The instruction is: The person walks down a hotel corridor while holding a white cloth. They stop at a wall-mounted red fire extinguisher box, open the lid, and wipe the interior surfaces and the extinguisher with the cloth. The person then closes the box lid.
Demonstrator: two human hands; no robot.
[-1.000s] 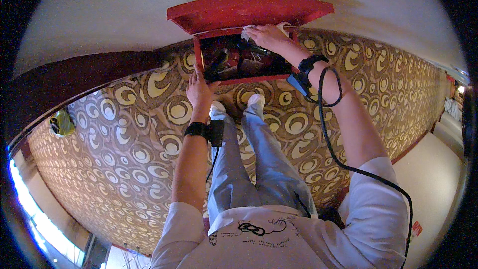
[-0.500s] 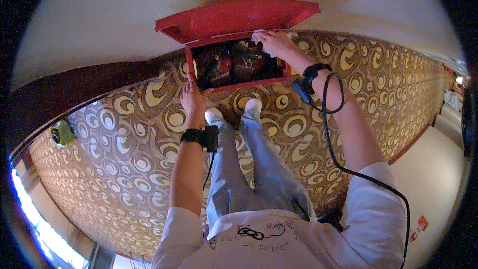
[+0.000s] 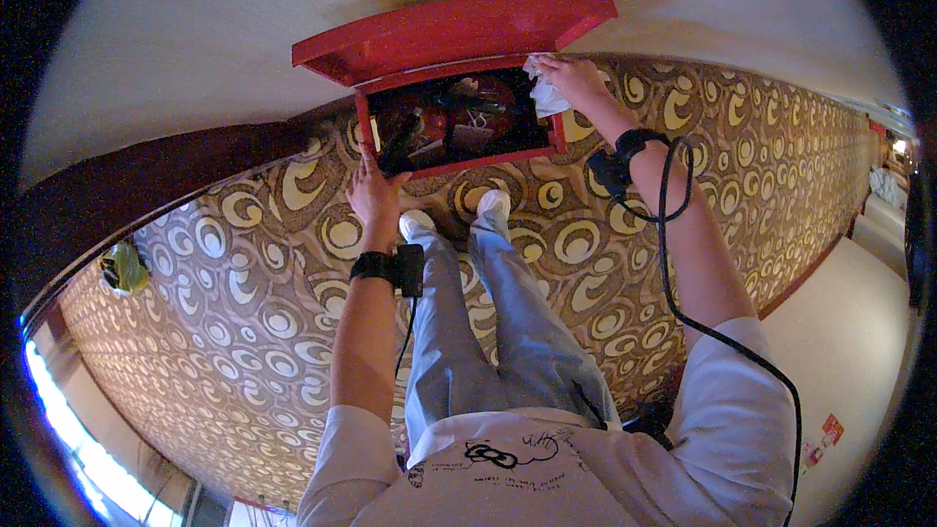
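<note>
A red box (image 3: 493,164) stands on the patterned floor against the wall, its red lid (image 3: 454,37) raised and leaning back. Inside lie red fire extinguishers (image 3: 488,98) with black parts, dim in the shadow. At the box's near left corner, my left hand (image 3: 375,197) grips the edge, thumb along the front and fingers on the left side. My right hand (image 3: 578,83) pinches a crumpled white cloth (image 3: 549,98) at the far right corner. The cloth hangs over the right side of the box, just below the lid's right end.
A black cable (image 3: 666,263) loops from my right wrist down along the arm. My feet in white shoes (image 3: 494,203) stand close to the box's front. A yellow-green bag (image 3: 125,268) sits on the floor at far left. Dark red skirting (image 3: 176,151) runs along the wall.
My right hand has moved a little to the right with the white cloth, from the rear edge to the right corner, and more cloth shows. My left hand stays on its corner.
</note>
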